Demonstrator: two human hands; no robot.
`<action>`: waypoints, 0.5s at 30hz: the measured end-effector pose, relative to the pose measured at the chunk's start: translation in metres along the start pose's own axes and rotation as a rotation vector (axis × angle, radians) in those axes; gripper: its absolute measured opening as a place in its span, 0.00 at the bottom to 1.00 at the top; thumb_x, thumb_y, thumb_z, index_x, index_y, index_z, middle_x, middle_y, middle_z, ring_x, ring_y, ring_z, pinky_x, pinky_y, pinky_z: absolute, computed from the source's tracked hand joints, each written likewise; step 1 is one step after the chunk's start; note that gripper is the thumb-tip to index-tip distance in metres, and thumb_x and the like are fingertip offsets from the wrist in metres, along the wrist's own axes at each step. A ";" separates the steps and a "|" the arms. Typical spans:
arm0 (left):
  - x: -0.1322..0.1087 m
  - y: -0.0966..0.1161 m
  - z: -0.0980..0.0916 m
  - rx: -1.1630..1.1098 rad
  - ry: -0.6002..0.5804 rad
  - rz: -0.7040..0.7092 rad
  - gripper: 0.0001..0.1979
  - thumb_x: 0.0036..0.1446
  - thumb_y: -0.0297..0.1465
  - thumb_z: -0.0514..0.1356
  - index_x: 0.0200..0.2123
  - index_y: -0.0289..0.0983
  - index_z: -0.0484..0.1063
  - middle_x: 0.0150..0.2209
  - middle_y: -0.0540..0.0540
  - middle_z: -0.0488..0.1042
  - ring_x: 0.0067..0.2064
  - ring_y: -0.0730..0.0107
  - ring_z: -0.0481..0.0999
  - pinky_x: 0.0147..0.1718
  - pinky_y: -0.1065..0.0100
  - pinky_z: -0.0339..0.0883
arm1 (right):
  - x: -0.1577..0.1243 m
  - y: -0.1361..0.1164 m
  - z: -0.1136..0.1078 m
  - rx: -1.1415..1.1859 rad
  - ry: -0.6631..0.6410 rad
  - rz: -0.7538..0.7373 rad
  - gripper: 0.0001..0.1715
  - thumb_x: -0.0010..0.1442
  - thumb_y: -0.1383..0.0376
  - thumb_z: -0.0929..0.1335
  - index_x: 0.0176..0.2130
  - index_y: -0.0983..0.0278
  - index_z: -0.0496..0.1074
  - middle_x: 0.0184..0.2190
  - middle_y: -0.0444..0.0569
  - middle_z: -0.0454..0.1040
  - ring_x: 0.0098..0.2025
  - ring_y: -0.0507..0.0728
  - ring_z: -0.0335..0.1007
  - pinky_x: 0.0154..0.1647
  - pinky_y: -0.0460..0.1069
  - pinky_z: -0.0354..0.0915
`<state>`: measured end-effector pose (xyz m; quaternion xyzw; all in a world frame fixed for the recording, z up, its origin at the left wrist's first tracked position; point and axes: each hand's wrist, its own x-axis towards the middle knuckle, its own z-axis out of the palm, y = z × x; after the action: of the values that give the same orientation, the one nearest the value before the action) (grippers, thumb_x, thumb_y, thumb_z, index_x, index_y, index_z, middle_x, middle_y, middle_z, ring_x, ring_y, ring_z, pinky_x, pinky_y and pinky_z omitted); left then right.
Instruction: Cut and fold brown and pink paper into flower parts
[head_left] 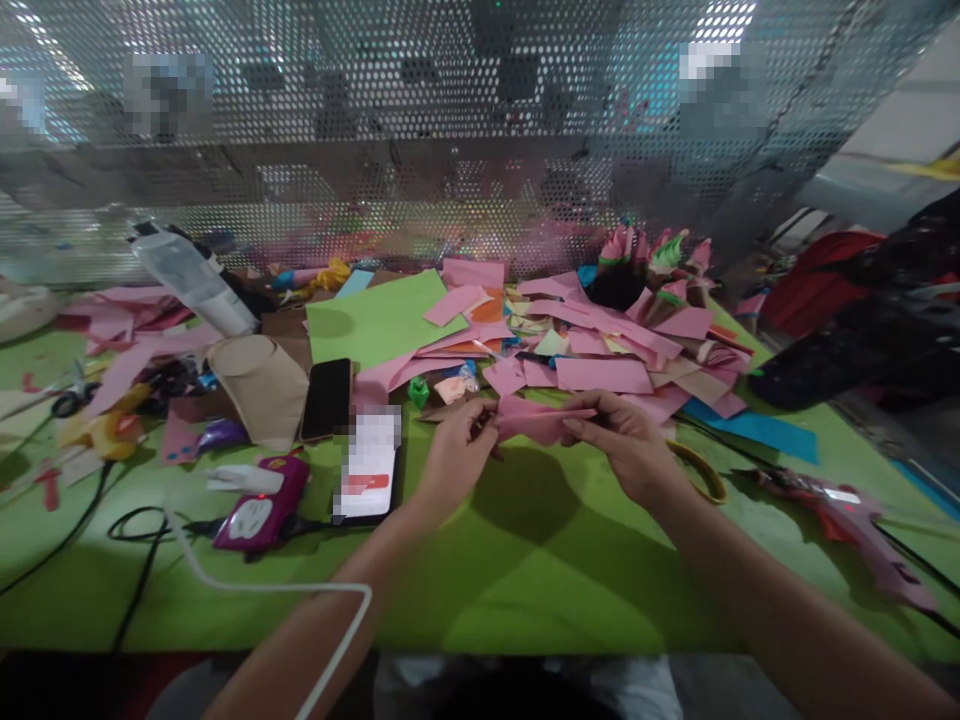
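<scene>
A folded piece of pink paper [534, 420] is stretched between my two hands, just above the green table [525, 590]. My left hand [461, 448] pinches its left end between thumb and fingers. At the right end, my right hand [626, 440] holds the paper with the thumb in front and the fingers behind. A shadow falls on the table below the paper. Beyond the hands lie cut pink strips [604, 375], and a small green folded piece [418, 391] sits behind my left hand.
Two phones [327, 400], a magenta power adapter [262, 505] with cables and a clear bottle [193, 280] stand or lie at left. On the right are a yellow tape roll [699, 472] and a pink glue gun [862, 530]. Perforated metal [450, 180] rises behind.
</scene>
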<state>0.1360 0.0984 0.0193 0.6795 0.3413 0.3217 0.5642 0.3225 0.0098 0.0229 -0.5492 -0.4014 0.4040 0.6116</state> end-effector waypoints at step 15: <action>0.003 -0.002 0.005 -0.196 -0.020 -0.158 0.07 0.57 0.29 0.61 0.40 0.35 0.74 0.33 0.48 0.76 0.25 0.76 0.75 0.26 0.72 0.70 | -0.008 -0.004 0.001 -0.346 0.119 -0.482 0.04 0.53 0.67 0.72 0.29 0.58 0.74 0.33 0.48 0.77 0.39 0.58 0.74 0.39 0.53 0.70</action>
<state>0.1416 0.0989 0.0167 0.5956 0.3548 0.3012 0.6547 0.3191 0.0022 0.0267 -0.5569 -0.5463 0.1400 0.6097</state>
